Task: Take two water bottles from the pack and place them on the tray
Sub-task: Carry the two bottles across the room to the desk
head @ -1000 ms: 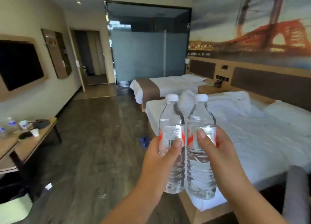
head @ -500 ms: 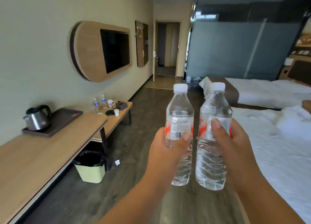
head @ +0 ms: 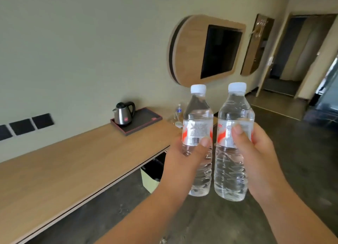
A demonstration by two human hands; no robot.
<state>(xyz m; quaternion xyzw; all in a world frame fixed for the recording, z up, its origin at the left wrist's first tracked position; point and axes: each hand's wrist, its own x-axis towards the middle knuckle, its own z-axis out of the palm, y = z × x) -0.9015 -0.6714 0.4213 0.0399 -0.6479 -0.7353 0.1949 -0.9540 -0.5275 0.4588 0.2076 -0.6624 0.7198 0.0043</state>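
Both forearms bare up to frame edge, no sleeves visible. Left hand (head: 184, 163) and right hand (head: 261, 157): bare, short trimmed nails on thumbs.

Two clear plastic water bottles with white caps are held upright in the air: one (head: 198, 133) in the left hand (head: 184, 161), one (head: 233, 133) in the right hand (head: 261, 161). One steel kettle with a black handle (head: 123, 115) stands on one dark rectangular tray (head: 146, 120) at the far end of the long wooden surface (head: 73, 166). One small blue-labelled bottle (head: 179, 109) stands beyond the tray. Three black square wall plates (head: 27, 126) sit in a row. One pale green bin (head: 150, 177) stands below the surface's front edge.
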